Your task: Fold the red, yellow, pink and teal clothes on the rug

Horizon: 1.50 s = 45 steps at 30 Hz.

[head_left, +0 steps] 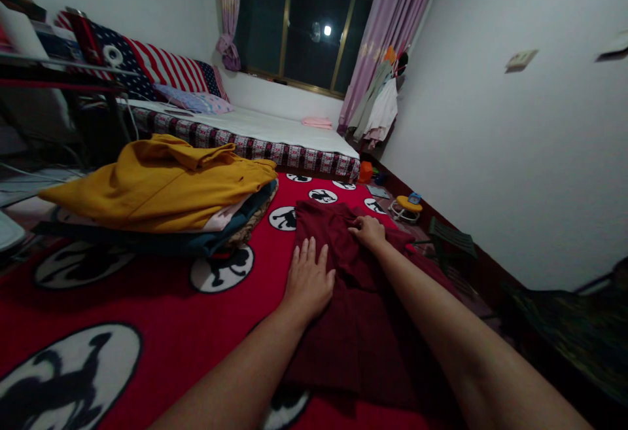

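Note:
A dark red garment (363,325) lies spread on a red blanket (161,312) printed with white circles. My left hand (308,278) rests flat on the garment's left edge, fingers stretched out and open. Farther away, my right hand (367,230) has its fingers curled, pinching a fold of the same garment near its upper part.
A pile of folded clothes topped by a yellow garment (161,184) sits to the left on the blanket. A bed (275,132) with pillows stands behind, under a dark window. Clothes hang by the curtain (380,106). A small yellow stool (408,206) and clutter line the right wall.

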Each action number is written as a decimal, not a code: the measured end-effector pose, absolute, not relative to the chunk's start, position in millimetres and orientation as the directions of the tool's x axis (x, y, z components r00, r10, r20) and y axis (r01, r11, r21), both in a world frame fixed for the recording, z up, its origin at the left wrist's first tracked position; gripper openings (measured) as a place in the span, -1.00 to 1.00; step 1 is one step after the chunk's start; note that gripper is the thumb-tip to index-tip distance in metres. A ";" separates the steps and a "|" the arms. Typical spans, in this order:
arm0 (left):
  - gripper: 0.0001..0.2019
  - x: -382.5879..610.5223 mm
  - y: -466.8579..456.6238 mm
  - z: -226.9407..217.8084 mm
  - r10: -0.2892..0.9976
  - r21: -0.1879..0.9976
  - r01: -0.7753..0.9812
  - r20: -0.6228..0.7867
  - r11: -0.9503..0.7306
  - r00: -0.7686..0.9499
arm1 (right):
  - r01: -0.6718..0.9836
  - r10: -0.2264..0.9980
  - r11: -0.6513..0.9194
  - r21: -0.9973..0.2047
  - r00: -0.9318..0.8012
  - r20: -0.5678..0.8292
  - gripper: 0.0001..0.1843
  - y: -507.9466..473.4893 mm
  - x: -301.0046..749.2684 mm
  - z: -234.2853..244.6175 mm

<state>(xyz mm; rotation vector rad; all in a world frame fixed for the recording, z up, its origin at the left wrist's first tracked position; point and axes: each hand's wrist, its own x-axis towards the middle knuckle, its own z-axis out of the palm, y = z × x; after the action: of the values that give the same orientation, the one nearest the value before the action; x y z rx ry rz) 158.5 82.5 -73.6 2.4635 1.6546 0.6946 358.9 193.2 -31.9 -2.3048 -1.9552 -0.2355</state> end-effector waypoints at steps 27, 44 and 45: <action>-0.41 137.0 108.7 -83.8 0.920 0.873 0.338 0.388 -0.351 -0.048 | 0.906 0.926 0.376 -0.196 -0.374 0.051 -0.49 211.4 296.1 -50.9; -0.52 135.6 117.9 -88.9 0.939 0.940 -0.081 0.320 -0.331 -0.124 | 0.551 0.724 0.660 -0.510 -0.647 0.238 -0.45 -22.2 304.0 -12.9; -0.53 135.2 118.3 -89.5 0.938 0.939 -0.076 0.326 -0.336 -0.122 | 0.549 0.713 0.672 -0.497 -0.660 0.236 -0.42 -26.7 304.8 -17.2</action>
<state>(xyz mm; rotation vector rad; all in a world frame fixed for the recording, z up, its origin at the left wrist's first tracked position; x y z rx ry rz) 135.2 118.3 -89.5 1.3246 1.0365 1.5819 304.8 -26.7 -17.2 -0.9854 -2.4740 0.5430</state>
